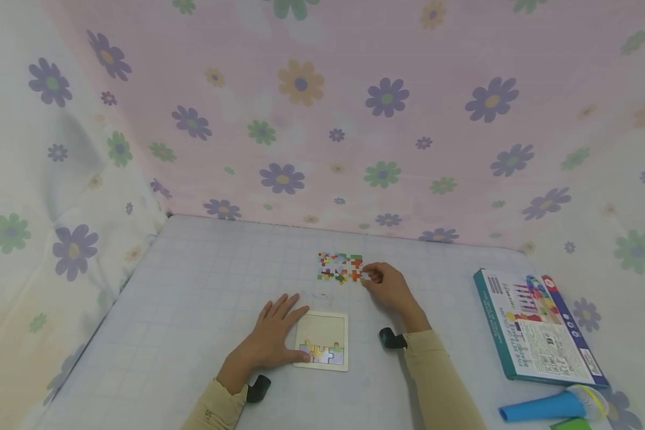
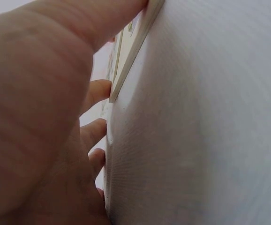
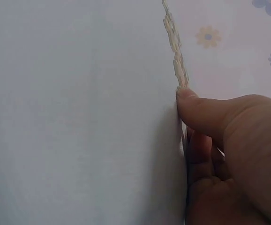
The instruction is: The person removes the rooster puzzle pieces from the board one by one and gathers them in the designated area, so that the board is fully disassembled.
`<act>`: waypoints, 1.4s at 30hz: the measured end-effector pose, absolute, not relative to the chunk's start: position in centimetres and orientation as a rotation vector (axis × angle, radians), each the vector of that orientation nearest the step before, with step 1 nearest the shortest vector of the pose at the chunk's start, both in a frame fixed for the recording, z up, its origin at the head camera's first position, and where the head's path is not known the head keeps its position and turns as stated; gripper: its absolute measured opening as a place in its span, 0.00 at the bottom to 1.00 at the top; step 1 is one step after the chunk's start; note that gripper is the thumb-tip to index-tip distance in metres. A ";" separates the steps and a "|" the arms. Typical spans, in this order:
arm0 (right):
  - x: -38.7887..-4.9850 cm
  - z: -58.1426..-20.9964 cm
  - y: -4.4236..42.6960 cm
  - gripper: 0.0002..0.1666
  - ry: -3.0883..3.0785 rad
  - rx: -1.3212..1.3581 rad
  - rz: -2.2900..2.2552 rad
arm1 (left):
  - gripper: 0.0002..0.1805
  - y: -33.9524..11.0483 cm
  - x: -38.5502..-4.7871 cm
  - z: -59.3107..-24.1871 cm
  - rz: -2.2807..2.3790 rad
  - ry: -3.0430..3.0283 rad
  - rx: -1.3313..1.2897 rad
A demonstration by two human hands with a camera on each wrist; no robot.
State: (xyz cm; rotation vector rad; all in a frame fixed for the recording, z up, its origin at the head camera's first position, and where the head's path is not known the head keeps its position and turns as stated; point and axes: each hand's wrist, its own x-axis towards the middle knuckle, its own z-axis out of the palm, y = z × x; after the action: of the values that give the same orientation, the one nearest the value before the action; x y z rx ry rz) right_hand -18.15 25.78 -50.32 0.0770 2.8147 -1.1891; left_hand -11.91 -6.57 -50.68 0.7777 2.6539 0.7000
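A square wooden puzzle tray [image 1: 322,322] lies on the table, with several joined jigsaw pieces [image 1: 328,353] along its near side. My left hand [image 1: 271,334] is spread at the tray's left edge, its thumb resting on the lower left corner and its other fingers straight. In the left wrist view, the thumb [image 2: 102,18] lies over the tray's rim [image 2: 126,70]. Beyond the tray are several colourful loose jigsaw pieces [image 1: 340,275] in two rows. At their right end my right hand [image 1: 389,286] pinches a piece between thumb and index finger; the fingers mostly hide it.
On the right lies a flat boxed game [image 1: 540,328] with a teal side. Nearer me are a blue toy microphone [image 1: 553,406] and a green object [image 1: 571,424], partly cut off by the frame. Flower-patterned cloth [image 1: 333,149] rises behind the table and along both sides.
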 end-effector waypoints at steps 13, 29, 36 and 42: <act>-18.2 -50.4 25.6 0.18 2.824 0.088 -1.169 | 0.55 -6.6 -12.0 -51.0 0.691 2.655 0.780; -13.4 -50.5 23.9 0.23 2.772 0.292 -1.325 | 0.60 -6.7 -11.9 -50.0 0.668 2.619 0.791; -9.6 -50.5 20.8 0.18 2.767 0.287 -1.401 | 0.67 -6.8 -11.7 -49.6 0.650 2.600 0.763; -6.9 -49.7 17.0 0.18 2.761 -0.079 -1.396 | 0.67 -6.8 -11.7 -49.4 0.686 2.571 0.796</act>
State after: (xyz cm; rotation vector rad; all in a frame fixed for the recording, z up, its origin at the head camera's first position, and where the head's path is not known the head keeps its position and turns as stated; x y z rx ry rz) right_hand -6.95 16.96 -49.66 -0.0786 2.7611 -1.3964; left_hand -11.70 -6.80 -49.39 0.7960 2.5715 0.6856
